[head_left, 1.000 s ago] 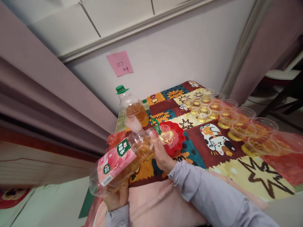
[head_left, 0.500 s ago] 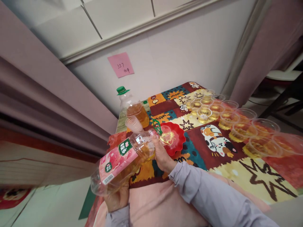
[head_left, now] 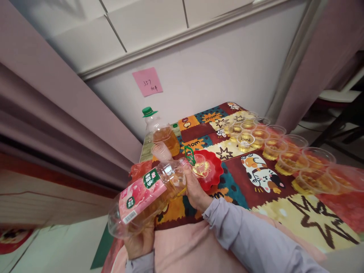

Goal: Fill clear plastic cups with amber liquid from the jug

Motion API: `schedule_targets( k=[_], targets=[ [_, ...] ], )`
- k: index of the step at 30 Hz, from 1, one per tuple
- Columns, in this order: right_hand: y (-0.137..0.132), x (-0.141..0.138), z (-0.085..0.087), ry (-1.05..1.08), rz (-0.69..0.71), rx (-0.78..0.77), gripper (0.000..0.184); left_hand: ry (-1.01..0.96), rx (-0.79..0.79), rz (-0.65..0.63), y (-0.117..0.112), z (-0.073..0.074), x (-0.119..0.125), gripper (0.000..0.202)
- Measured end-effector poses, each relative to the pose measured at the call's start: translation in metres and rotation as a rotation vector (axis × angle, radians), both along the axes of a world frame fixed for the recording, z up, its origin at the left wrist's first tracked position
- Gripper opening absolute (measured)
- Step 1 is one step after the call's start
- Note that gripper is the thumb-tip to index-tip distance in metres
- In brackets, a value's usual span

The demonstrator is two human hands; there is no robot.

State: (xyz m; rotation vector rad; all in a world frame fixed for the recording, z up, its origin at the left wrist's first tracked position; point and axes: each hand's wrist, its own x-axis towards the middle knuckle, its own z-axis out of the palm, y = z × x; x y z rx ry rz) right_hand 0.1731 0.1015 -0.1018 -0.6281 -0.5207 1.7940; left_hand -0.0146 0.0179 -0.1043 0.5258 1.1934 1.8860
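A large clear plastic juice bottle (head_left: 143,197) with a pink label and amber liquid is tilted, its neck pointing up and right toward a clear plastic cup (head_left: 201,163). The cup stands in a red scalloped plate (head_left: 218,167). My right hand (head_left: 195,187) is closed around the bottle near its neck. Under the bottle's lower end, my left hand (head_left: 140,240) grips it from below, with its fingers partly hidden. A green handle (head_left: 190,155) shows by the bottle's mouth. Behind the bottle is a stack of clear cups (head_left: 161,151).
Another juice bottle (head_left: 166,140) with a green cap stands at the back left. Several clear cups of yellow liquid (head_left: 274,148) are grouped along the table's right side. A patterned cloth (head_left: 261,172) covers the table, with a wall (head_left: 204,79) behind it and a curtain (head_left: 85,113) at left.
The view has shifted slightly, so the scene sits a little lower. Both hands keep hold of the tilted juice bottle, with almost no change in its pose.
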Motion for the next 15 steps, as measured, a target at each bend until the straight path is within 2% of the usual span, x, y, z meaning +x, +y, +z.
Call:
schedule_targets(
  k=[4, 10, 15],
  targets=[
    [0.001, 0.0, 0.002, 0.014, -0.005, -0.04, 0.076, -0.025, 0.025, -0.026, -0.001, -0.002, -0.002, 0.051],
    [0.003, 0.0, 0.0, 0.027, -0.001, -0.052, 0.071, 0.037, -0.007, -0.012, -0.002, 0.007, 0.01, 0.054],
    [0.004, -0.002, -0.005, 0.026, -0.007, -0.061, 0.074, -0.074, 0.03, 0.004, 0.001, 0.005, 0.009, 0.052]
  ],
)
